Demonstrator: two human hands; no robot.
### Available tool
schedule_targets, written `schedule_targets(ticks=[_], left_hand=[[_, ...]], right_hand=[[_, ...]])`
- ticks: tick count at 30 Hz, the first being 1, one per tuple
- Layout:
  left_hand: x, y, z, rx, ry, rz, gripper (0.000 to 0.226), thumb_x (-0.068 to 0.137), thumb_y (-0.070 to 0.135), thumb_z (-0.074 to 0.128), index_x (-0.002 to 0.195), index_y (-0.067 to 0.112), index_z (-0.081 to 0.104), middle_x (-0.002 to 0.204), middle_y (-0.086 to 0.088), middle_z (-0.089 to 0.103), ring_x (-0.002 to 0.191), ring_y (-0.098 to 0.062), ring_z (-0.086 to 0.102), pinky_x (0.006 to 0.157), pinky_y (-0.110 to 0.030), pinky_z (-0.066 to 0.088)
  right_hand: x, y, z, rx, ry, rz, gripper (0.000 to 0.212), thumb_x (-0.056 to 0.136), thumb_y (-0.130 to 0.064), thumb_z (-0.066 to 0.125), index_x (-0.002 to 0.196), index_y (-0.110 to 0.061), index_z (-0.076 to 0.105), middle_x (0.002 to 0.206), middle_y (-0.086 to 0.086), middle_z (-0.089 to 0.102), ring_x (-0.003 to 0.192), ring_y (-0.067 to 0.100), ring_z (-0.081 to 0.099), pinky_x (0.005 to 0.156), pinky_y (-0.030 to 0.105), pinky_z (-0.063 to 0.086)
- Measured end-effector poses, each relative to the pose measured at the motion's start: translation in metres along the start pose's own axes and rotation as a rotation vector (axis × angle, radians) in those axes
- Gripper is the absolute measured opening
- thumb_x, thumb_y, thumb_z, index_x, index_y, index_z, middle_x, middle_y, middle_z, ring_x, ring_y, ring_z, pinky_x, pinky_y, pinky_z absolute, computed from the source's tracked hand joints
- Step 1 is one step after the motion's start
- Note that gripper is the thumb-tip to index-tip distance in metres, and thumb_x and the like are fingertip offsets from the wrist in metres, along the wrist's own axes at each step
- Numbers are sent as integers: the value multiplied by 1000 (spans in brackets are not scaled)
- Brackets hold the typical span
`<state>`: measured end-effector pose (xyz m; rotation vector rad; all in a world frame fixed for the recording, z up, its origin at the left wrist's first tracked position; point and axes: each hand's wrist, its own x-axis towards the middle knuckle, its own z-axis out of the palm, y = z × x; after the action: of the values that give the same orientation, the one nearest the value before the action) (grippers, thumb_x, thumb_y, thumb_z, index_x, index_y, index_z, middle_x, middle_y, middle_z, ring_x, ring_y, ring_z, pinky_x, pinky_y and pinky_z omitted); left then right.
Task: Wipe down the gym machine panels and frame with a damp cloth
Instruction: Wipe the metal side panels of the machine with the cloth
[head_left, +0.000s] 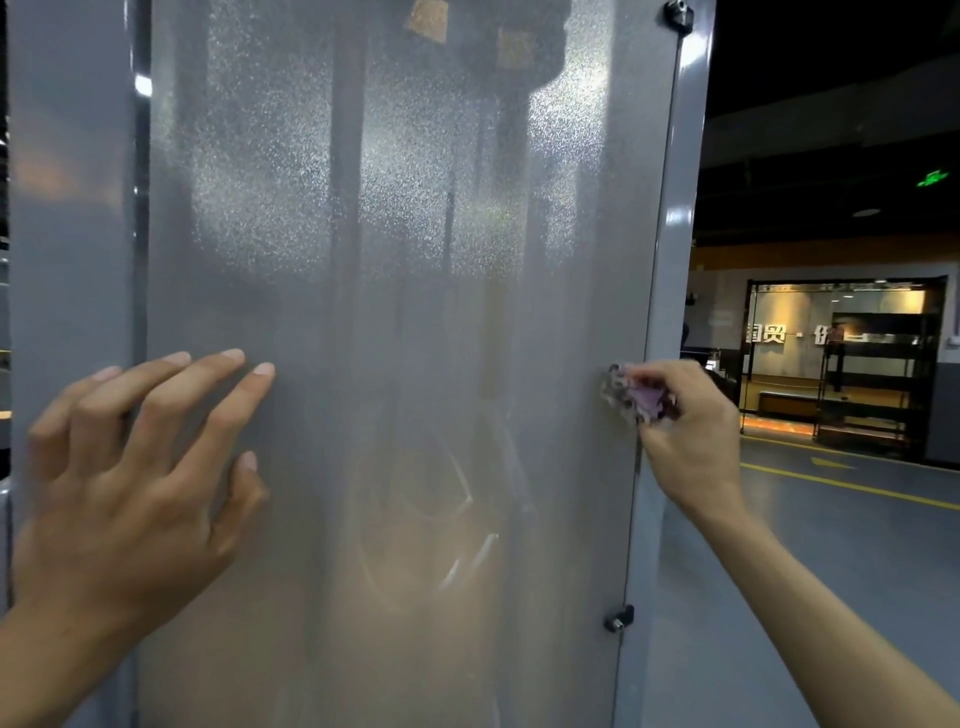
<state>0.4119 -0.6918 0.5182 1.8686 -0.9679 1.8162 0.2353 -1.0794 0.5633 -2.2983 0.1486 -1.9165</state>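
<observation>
A tall frosted translucent panel (374, 312) of the gym machine fills most of the view, with dim shapes of rods and cables showing behind it. Grey metal frame posts stand on its left (67, 234) and right (675, 249). My left hand (135, 467) lies against the panel's lower left with fingers spread and straight. My right hand (685, 415) grips a bunched purple and grey cloth (636, 392) and presses it to the panel's right edge, where it meets the frame post.
Two black clamp fasteners hold the panel's right edge, one at the top (678, 14) and one low down (618, 618). To the right lies open grey floor with yellow lines (841, 488), and a lit glass-fronted room (841, 358) at the back.
</observation>
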Motion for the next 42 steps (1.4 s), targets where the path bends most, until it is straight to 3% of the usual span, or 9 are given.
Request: schedule_targets(ticks=[8,12,17,22,26,29,31,34,42], left_hand=[[1,4,-3,58,33,24,52,99,26,45,149,13,55,151,-12,52,130,-48,52,105,-70,41],[1,3,-1,31,28,21,53,99,26,45,150,14,54,152,-12,50,131,-49,52,105,-70,41],[4,8,-6,70,59,27,52,98,26,47,149,15,55,151,-11,52,131,-46,53,106,-68,41],[6,10,-17,168,21,47,53,95,28,52,146,14,57,148,-11,55,134,-37,45,114,-53,29],[-11,28,-28,42,-46,58,45,92,23,59,136,14,65,141,-11,60,132,-36,48,113,-53,31],[-64,70,-38,-441,-284,66,28,100,28,58,122,18,72,121,2,67,113,-22,62,103,-35,43],[-101,95,-47,-845,-551,-166,29,102,44,58,124,28,68,116,16,65,105,-6,65,95,-21,48],[-151,115,-53,-1255,-803,-599,44,90,56,72,131,44,60,121,13,71,107,-11,71,95,-35,57],[-232,120,-59,-1033,-900,-732,52,82,59,77,128,42,60,121,23,67,113,0,64,94,-33,53]], right_hand=[[-12,7,2,-33,-44,-34,40,78,13,73,110,-12,72,104,-4,66,96,9,60,84,23,53],[6,-9,-4,72,15,107,30,85,2,73,110,-15,75,94,-10,70,84,0,63,76,7,48],[-48,-59,-21,646,-395,566,5,85,-15,80,90,-16,81,78,11,76,64,16,66,48,25,51],[-89,-99,-17,833,-838,736,22,79,-17,81,90,0,70,69,10,69,52,12,57,44,18,41],[-105,-114,-5,831,-1041,665,39,80,-27,82,92,5,64,74,9,65,62,11,53,51,19,37],[-115,-127,1,852,-1214,600,42,85,-34,81,95,4,66,77,13,64,66,15,53,56,20,39],[-127,-135,8,833,-1292,531,38,89,-33,78,94,3,68,76,11,65,67,15,52,57,23,40],[-152,-146,17,764,-1291,424,23,90,-29,74,82,-7,71,66,0,64,60,11,50,55,25,37],[-216,-150,39,482,-1069,-58,12,93,-33,75,89,-22,76,87,-12,72,79,3,69,71,19,49]])
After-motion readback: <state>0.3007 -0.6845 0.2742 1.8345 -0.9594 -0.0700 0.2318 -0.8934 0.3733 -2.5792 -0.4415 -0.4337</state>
